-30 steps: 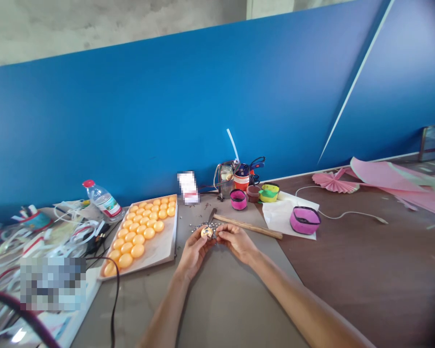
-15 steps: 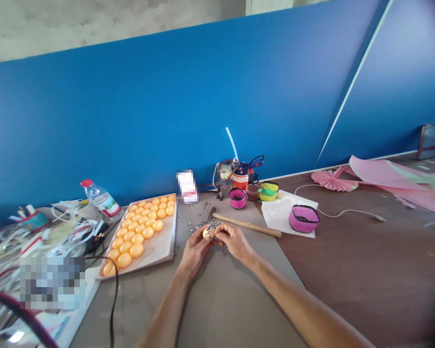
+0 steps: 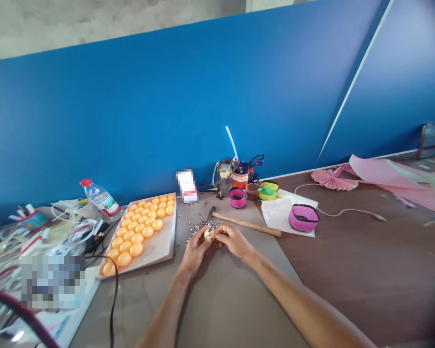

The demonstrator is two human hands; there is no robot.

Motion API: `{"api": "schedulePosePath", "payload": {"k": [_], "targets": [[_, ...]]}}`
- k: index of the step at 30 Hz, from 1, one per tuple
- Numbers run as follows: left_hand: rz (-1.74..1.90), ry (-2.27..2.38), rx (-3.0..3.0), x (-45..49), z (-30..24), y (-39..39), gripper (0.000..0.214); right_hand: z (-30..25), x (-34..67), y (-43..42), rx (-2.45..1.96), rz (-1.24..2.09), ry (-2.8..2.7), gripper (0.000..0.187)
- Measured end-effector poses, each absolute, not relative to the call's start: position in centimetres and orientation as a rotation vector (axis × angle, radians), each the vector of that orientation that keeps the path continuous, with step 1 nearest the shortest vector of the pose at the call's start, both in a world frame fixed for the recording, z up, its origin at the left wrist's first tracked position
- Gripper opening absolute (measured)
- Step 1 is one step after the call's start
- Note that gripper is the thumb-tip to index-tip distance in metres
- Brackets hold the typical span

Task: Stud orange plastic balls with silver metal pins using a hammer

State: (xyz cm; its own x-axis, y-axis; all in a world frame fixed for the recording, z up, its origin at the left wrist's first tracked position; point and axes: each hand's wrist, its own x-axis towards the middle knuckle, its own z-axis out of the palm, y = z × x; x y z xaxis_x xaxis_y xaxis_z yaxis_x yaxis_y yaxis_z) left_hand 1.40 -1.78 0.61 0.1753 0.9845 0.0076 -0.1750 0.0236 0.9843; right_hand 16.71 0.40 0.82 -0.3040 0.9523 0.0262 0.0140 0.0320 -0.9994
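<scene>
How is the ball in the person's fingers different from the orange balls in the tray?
Look: the held ball has dark and shiny spots on it, while the tray balls look plain.
Place: the held ball is in the left hand, with the right hand beside it; the tray balls sit together in the white tray.
Same: both look round and orange-yellow.

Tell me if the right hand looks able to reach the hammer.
Probably yes: the hammer lies just beyond the right hand, its wooden handle uncovered, though that hand is occupied at the orange ball.
</scene>
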Motion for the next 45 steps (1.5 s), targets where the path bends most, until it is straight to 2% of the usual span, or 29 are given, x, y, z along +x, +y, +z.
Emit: {"api": "schedulePosePath", "payload": {"k": [5,11,15,20,22,24,28,31,36,45], "targets": [[1.098,1.093,1.280,1.2,0.6,-1.8,0.047,1.1,16.6,0.1,-1.058,1.413,-1.431,0.005],[1.108,1.098,1.281,1.6,1.6,-2.1,0.042,1.0,16.1,-0.1,-1.149,1.334,-1.397,0.001],[1.154,1.035,1.159,1.8,1.4,-2.1,0.043,0.8,16.2,0.1,-1.119,1.363,-1.355,0.011],[1.184,0.872,0.966,1.5,1.4,-1.9,0.039,0.2,16.9,1.1,-0.931,1.444,-1.324,0.011],[1.186,0.824,0.890,1.4,1.7,-1.9,0.039,-0.1,17.4,1.5,-0.995,1.331,-1.368,0.008],[1.193,0.798,0.827,1.3,1.9,-1.9,0.038,-0.3,17.8,1.6,-1.109,1.082,-1.517,0.008],[1.215,0.753,0.764,1.3,1.9,-1.8,0.037,-0.5,17.9,1.0,-1.228,0.537,-1.936,0.022],[1.220,0.741,0.745,1.4,1.6,-1.8,0.034,-0.2,17.4,0.2,-1.330,0.345,-2.161,0.030],[1.231,0.745,0.723,1.3,1.4,-1.7,0.037,0.1,16.3,0.1,-1.367,0.204,-2.359,0.022],[1.239,0.779,0.740,1.4,1.8,-1.7,0.038,-0.8,16.2,0.7,-1.315,0.237,-2.283,0.021]]}}
